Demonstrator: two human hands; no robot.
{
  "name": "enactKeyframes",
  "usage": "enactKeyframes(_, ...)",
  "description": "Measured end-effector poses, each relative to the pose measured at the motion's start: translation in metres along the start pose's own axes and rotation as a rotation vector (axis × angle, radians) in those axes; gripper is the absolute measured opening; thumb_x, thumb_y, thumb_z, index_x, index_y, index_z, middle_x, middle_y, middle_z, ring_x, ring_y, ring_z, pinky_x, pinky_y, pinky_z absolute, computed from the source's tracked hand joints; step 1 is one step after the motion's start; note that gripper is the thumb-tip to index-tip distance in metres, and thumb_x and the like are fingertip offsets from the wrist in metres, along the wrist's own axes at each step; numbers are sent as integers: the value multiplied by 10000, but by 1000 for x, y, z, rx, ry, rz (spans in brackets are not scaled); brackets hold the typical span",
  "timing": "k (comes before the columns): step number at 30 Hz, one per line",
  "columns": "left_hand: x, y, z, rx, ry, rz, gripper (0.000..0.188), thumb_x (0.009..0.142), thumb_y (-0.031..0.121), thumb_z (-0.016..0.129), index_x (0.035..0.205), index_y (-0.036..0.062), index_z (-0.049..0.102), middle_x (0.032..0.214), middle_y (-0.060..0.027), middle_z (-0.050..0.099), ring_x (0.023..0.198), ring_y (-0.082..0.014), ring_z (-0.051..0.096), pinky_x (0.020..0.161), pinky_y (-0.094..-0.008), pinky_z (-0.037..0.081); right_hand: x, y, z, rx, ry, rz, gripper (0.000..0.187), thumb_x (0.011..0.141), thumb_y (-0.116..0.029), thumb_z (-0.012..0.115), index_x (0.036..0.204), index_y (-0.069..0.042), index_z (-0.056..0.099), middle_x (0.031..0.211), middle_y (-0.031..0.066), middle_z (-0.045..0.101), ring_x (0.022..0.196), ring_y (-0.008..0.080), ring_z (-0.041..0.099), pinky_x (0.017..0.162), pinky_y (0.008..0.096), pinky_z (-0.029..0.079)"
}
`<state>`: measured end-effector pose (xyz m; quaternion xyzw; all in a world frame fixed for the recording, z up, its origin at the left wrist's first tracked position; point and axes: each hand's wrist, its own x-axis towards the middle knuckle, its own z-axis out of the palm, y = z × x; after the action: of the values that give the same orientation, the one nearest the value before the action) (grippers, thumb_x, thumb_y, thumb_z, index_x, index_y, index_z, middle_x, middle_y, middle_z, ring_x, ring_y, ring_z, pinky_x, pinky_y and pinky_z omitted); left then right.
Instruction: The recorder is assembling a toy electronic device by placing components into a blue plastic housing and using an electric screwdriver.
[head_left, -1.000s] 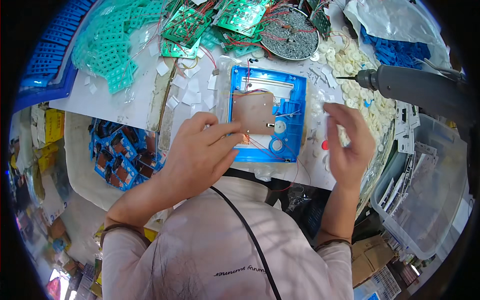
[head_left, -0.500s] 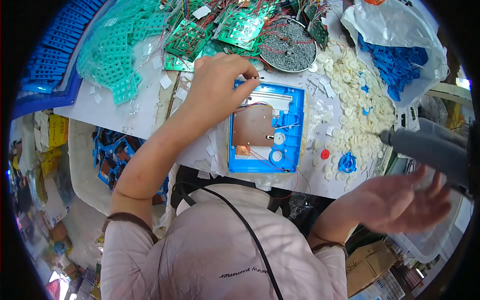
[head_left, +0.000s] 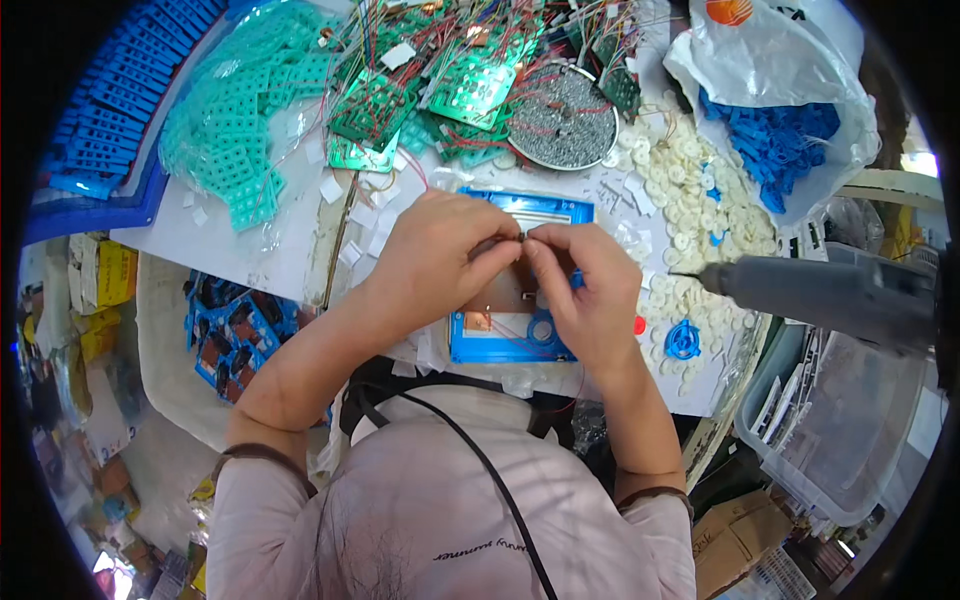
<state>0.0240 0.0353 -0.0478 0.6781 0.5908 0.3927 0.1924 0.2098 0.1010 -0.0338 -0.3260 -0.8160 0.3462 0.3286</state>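
A blue plastic housing (head_left: 462,345) lies on the table before me, with a brown circuit board (head_left: 503,297) and thin wires inside it. Both my hands meet above the board. My left hand (head_left: 440,250) is closed, thumb and forefinger pinching a tiny dark part (head_left: 522,237), too small to name. From the other side, my right hand (head_left: 598,290) closes its thumb and forefinger at the same part. Much of the housing's middle is hidden under the hands.
A grey power screwdriver (head_left: 820,295) hangs at the right, its bit toward my right hand. Behind the housing lie a round dish of screws (head_left: 565,120) and wired green circuit boards (head_left: 470,90). White discs (head_left: 690,220) spread to the right, near a bag of blue parts (head_left: 770,150).
My right hand has come from beside the screwdriver to meet the left over the housing. The left has moved nearer with the tiny part. The screwdriver has swung left.
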Motion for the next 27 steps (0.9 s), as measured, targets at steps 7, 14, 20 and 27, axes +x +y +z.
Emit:
enactKeyframes(7, -1, -10, -3, -124, -4, 40, 87, 858, 145, 724, 923, 90, 705, 839, -68, 701, 808, -287, 664, 779, -406, 467, -17, -7, -4, 118, -95, 73, 423, 879, -51, 742, 1293, -27, 660, 771, 73, 653, 630, 162, 611, 579, 305, 486)
enactKeyframes(14, -1, -18, -6, -95, -101, 257, 128, 850, 143, 748, 968, 116, 705, 895, -32, 713, 820, -259, 650, 800, -398, 454, 6, 17, -45, 345, -387, 280, 661, 900, -97, 742, 1500, -12, 476, 751, 19, 637, 657, 68, 575, 611, 255, 472)
enactKeyframes(20, -1, -22, -8, -175, -84, 176, 152, 825, 76, 764, 970, 98, 724, 972, -38, 757, 807, -242, 669, 792, -388, 466, 101, 131, -74, -565, -5, -345, 442, 852, -17, 620, 1294, -18, 618, 1243, 209, 623, 1163, 433, 553, 1042, 477, 450)
enactKeyframes(27, -5, -18, -9, -149, -66, 141, 146, 819, 72, 766, 955, 92, 717, 960, -40, 755, 811, -239, 671, 792, -385, 471, 220, 204, -61, -1028, 51, -11, 280, 896, -85, 584, 1141, 37, 638, 1166, 218, 635, 1100, 408, 589, 954, 458, 510)
